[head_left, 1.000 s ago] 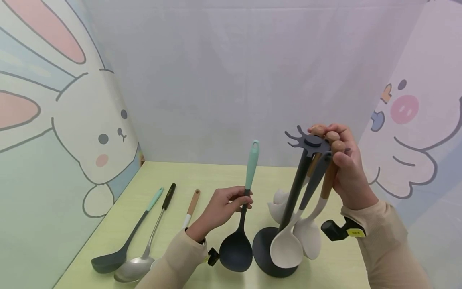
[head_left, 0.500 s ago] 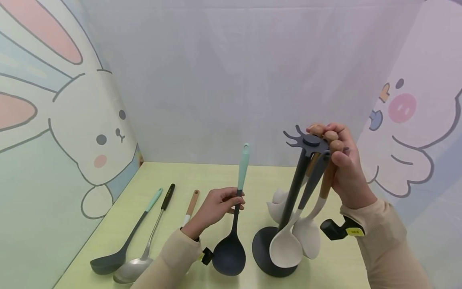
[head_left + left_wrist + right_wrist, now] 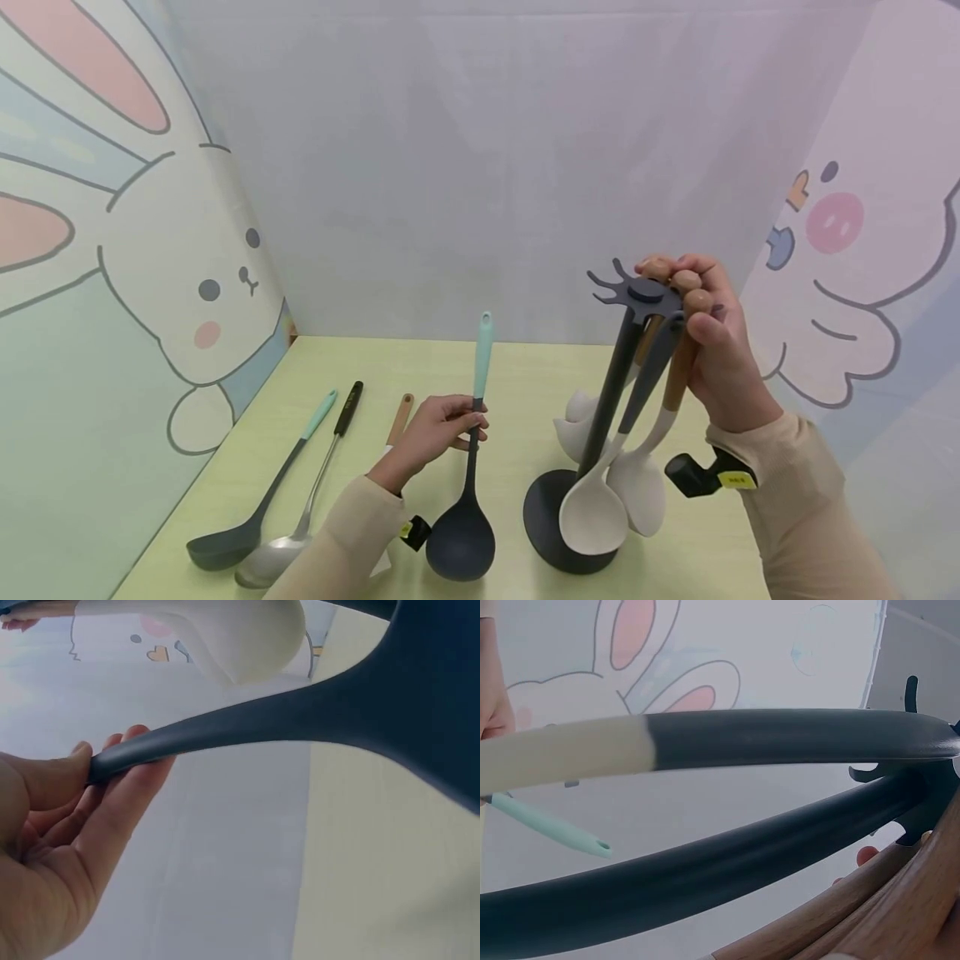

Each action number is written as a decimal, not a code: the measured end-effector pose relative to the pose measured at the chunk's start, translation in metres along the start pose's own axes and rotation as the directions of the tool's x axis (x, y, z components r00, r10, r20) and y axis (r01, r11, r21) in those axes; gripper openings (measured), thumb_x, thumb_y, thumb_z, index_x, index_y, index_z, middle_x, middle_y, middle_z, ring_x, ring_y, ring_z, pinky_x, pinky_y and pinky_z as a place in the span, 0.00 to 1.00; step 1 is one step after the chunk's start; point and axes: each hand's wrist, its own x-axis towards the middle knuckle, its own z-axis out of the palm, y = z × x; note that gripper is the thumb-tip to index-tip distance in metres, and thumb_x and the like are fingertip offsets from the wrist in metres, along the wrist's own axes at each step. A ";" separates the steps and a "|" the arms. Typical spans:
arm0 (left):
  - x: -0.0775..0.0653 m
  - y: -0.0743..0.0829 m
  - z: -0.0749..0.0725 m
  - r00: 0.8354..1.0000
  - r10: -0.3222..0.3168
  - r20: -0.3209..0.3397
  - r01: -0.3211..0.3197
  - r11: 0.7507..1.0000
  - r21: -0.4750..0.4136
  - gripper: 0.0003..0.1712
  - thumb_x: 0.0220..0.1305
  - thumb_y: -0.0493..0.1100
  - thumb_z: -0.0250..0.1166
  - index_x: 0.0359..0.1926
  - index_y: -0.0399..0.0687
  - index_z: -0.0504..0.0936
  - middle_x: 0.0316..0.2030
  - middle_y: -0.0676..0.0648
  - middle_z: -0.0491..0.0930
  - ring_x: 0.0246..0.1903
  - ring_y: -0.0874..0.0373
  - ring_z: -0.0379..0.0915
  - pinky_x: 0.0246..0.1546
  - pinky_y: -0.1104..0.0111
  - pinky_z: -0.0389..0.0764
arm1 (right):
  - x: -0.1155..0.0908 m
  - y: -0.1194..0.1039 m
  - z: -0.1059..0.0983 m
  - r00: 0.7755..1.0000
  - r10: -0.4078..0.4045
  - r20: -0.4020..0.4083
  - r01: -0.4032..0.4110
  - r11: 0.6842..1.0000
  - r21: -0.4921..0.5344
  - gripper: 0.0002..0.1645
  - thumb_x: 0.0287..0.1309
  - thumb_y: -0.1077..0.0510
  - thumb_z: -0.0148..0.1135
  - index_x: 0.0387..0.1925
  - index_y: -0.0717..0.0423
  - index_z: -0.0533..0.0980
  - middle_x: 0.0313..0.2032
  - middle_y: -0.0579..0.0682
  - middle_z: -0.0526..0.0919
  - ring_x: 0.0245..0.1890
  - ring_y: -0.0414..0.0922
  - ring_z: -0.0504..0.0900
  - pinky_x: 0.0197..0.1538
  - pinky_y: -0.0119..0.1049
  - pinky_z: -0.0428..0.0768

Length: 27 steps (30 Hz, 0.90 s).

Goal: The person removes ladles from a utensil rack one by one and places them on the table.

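My left hand (image 3: 429, 435) pinches the dark neck of a ladle (image 3: 460, 540) with a mint-green handle, held upright with its round bowl down. In the left wrist view, thumb and fingers close on the ladle's neck (image 3: 225, 727). To the right, my right hand (image 3: 723, 367) grips the wooden handle tops of several white utensils (image 3: 637, 493) at the head of a dark utensil rack (image 3: 551, 533). The rack leans, its hooked top (image 3: 630, 292) beside the fingers. A white ladle (image 3: 594, 518) with a grey handle hangs from it, in front of the post.
On the left of the table (image 3: 570, 358) lie a dark ladle (image 3: 228, 546) with a mint handle and a steel ladle (image 3: 277, 560) with a black handle. A wooden-handled utensil (image 3: 400, 417) lies partly hidden behind my left arm. Cartoon-printed cloth walls surround the table.
My left hand has moved left and slightly down with the mint-handled ladle, widening the gap to the rack. My right hand keeps its grip at the rack top, almost still.
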 end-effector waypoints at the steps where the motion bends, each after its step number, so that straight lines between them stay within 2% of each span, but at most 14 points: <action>1: 0.000 -0.002 -0.001 1.000 -0.008 -0.001 0.008 1.000 -0.004 0.12 0.72 0.30 0.57 0.50 0.24 0.78 0.36 0.43 0.84 0.37 0.52 0.85 0.37 0.60 0.87 | 0.000 0.000 0.000 1.000 0.000 -0.001 0.000 1.000 -0.002 0.32 0.55 0.60 0.72 0.53 0.63 0.62 0.51 0.59 0.78 0.63 0.54 0.67 0.66 0.41 0.66; 12: 0.003 -0.021 -0.011 0.995 -0.101 -0.019 0.100 0.994 -0.053 0.12 0.73 0.30 0.56 0.51 0.23 0.77 0.35 0.42 0.83 0.36 0.52 0.85 0.37 0.58 0.87 | 0.000 0.001 0.000 1.000 -0.003 0.007 0.003 1.000 0.017 0.31 0.55 0.61 0.71 0.53 0.63 0.62 0.49 0.59 0.78 0.62 0.55 0.66 0.67 0.42 0.64; 19: 0.005 -0.032 -0.015 0.989 -0.142 -0.029 0.140 0.989 -0.052 0.12 0.73 0.29 0.55 0.49 0.22 0.77 0.33 0.47 0.83 0.35 0.53 0.85 0.36 0.59 0.87 | 0.000 0.001 0.000 1.000 0.000 0.004 0.000 1.000 0.005 0.32 0.56 0.60 0.71 0.53 0.62 0.61 0.50 0.59 0.78 0.63 0.54 0.66 0.67 0.42 0.63; 27: 0.005 -0.044 -0.020 0.983 -0.178 -0.038 0.176 0.983 -0.047 0.10 0.72 0.30 0.55 0.47 0.23 0.78 0.34 0.39 0.83 0.34 0.53 0.85 0.35 0.59 0.87 | 0.000 0.000 0.000 1.000 0.008 -0.001 -0.008 1.000 -0.005 0.32 0.55 0.60 0.72 0.53 0.62 0.62 0.50 0.58 0.78 0.63 0.54 0.66 0.67 0.42 0.64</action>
